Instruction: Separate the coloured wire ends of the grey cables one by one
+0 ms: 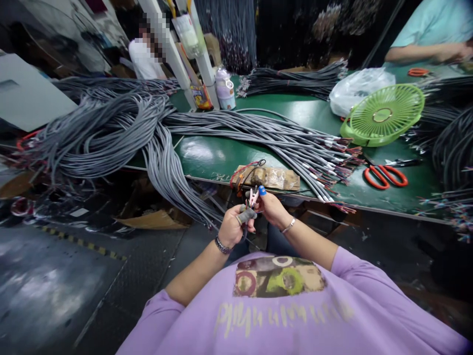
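My left hand (233, 226) is closed in a fist round a grey cable end (246, 215), with a wristband below it. My right hand (271, 207), with a blue cap on one fingertip and a bracelet at the wrist, pinches the thin coloured wires (253, 196) that stick up from that cable end. Both hands are held together just below the front edge of the green table (218, 158). A small wooden block (275, 178) with red wire loops lies on the table edge right above my hands.
Large bundles of grey cables (111, 128) drape over the table's left end, and more run across (281, 135) to stripped coloured ends. Red-handled scissors (386, 176), a green fan (384, 114), a white plastic bag (358, 86) and bottles (224, 88) are on the table. Other people are at the back.
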`<move>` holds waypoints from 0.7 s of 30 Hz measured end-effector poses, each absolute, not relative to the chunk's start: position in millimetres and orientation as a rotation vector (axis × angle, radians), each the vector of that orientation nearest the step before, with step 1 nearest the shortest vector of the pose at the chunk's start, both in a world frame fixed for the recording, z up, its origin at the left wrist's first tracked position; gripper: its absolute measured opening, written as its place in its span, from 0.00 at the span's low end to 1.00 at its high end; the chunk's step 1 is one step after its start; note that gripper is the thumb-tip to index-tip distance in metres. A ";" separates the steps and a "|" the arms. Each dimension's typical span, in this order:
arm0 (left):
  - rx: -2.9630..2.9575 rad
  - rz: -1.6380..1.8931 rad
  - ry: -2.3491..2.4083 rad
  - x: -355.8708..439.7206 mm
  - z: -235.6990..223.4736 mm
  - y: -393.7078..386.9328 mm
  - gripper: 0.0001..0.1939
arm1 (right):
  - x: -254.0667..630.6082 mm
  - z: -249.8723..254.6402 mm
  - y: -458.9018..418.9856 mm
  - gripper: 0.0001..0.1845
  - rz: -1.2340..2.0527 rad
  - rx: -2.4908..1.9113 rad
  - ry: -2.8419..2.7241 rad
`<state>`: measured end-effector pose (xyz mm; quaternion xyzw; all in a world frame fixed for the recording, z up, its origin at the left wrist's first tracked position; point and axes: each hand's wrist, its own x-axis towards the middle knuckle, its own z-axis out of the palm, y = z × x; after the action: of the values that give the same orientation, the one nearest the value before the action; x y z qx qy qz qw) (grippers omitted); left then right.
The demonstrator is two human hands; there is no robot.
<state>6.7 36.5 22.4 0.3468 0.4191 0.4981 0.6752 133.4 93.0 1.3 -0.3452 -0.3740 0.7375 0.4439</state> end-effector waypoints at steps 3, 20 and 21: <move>0.771 1.116 0.956 7.9 19.1 37.2 0.16 | 130.4 6.0 95.1 0.29 2.002 -0.764 -0.750; 0.794 1.137 1.012 7.2 16.3 26.9 0.16 | 136.4 6.1 90.0 0.28 2.137 -0.791 -0.575; 0.811 1.140 1.012 7.8 16.9 24.9 0.16 | 137.6 7.0 89.6 0.28 2.159 -0.770 -0.584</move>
<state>7.8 24.9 16.9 0.3569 0.4456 0.5018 0.6498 137.6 89.6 7.0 -0.3011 -0.2284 0.8450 0.3783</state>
